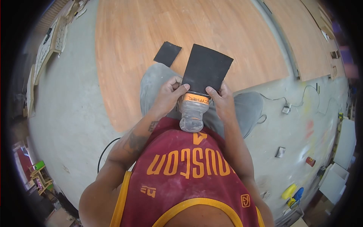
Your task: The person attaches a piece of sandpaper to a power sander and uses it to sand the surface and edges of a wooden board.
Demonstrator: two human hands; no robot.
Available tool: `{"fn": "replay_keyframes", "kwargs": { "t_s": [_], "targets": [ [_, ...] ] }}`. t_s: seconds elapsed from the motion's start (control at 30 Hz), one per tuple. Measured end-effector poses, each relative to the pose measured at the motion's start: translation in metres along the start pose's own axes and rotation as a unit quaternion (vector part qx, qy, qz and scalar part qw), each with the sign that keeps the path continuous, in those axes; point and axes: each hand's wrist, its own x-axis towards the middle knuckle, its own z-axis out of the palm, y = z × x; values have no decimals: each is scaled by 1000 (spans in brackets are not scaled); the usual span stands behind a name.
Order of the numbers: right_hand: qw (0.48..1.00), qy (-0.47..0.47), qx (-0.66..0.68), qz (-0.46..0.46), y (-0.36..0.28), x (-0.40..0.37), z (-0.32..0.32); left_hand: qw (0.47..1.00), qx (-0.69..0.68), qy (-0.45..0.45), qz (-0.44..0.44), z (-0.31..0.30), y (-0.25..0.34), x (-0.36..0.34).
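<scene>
In the head view a black sheet of sandpaper (pixel 207 68) is held up by its near edge between my two hands. My left hand (pixel 169 94) pinches the left corner with thumb and fingers. On the right corner my right hand (pixel 223 100) pinches in the same way, thumb on top. Just below the sheet's near edge is a dusty electric sander (pixel 193 113) with an orange band, resting against my lap, its far end hidden under the sandpaper. A smaller black piece of sandpaper (pixel 167 53) lies on the wooden panel beyond my knee.
A large wooden panel (pixel 128 56) covers the floor in front of me, and another board (pixel 306 45) lies to its right. A cable with a plug box (pixel 286 109) runs over the floor at right. A red can (pixel 310 161) and yellow-blue items (pixel 289 192) lie lower right.
</scene>
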Motion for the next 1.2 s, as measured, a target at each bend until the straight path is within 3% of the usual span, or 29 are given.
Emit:
{"fn": "replay_keyframes", "kwargs": {
  "t_s": [0.23,0.33,0.4,0.5,0.53,0.6,0.83,1.0,1.03,1.07,1.1,1.13,1.2],
  "targets": [
    [996,-19,7,83,-3,-6,0,999,32,2,5,-17,2,-9],
    [996,-17,31,87,-7,-8,3,999,6,-17,-31,-27,1,-9],
    [994,-7,23,103,-17,-12,4,991,-123,13,-56,-25,6,-8],
    [996,-12,17,84,-6,-9,0,990,-123,26,-59,-18,16,-11],
    [996,-13,18,84,-3,-8,-2,990,-122,27,-59,-21,12,-10],
    [998,-22,18,63,1,-6,-3,999,24,-22,-7,-28,2,-7],
    [996,-16,31,85,27,-1,-27,999,-40,4,-19,-30,-4,-6],
    [990,-28,107,84,21,-11,-19,1000,26,1,0,-34,-4,-7],
    [998,-18,-59,27,23,-14,-19,995,97,22,5,-32,0,-10],
    [972,6,-233,-32,20,-18,-18,986,160,33,17,-30,5,-16],
    [950,-5,-291,-115,5,-23,-13,987,155,34,13,-27,11,-20],
    [992,16,-124,-10,25,-17,-15,987,159,37,14,-34,1,-18],
    [985,2,-161,-53,42,-13,-24,985,162,52,2,-40,-8,-13]
  ]
}}
